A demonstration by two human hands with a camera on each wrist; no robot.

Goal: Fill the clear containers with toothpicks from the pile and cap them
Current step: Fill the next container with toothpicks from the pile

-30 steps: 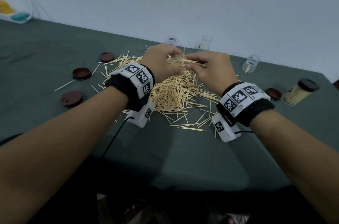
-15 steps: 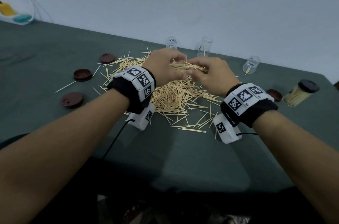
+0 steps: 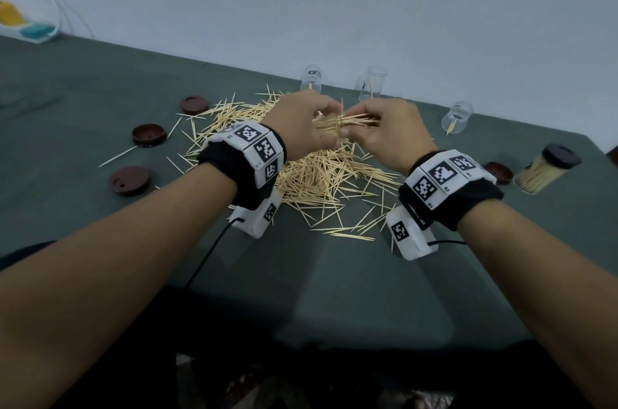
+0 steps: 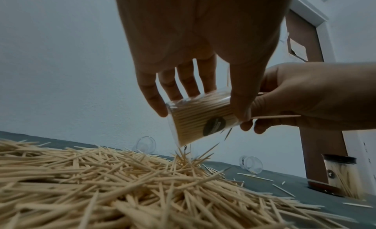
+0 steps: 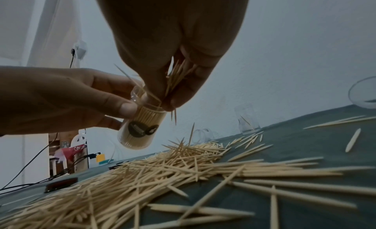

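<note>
My left hand [image 3: 312, 127] grips a clear container [image 4: 199, 119], tilted above the toothpick pile [image 3: 321, 174] and packed with toothpicks. In the right wrist view the container [image 5: 140, 129] has its open mouth up towards my right hand [image 5: 168, 102]. That hand pinches a bundle of toothpicks [image 5: 179, 74] right at the mouth, and a few stray ones stick out or hang loose. In the head view my right hand [image 3: 364, 134] meets the left one, and the knuckles hide the container.
Three empty clear containers [image 3: 311, 77] [image 3: 373, 84] [image 3: 457, 117] stand or lie along the table's far edge. A full capped container [image 3: 545, 171] lies at the right beside a brown cap [image 3: 498, 172]. More brown caps [image 3: 148, 135] [image 3: 128, 180] [image 3: 195, 104] sit left of the pile.
Both hands have stayed together above the pile. My right hand has drawn closer to the left hand with its bundle of toothpicks.
</note>
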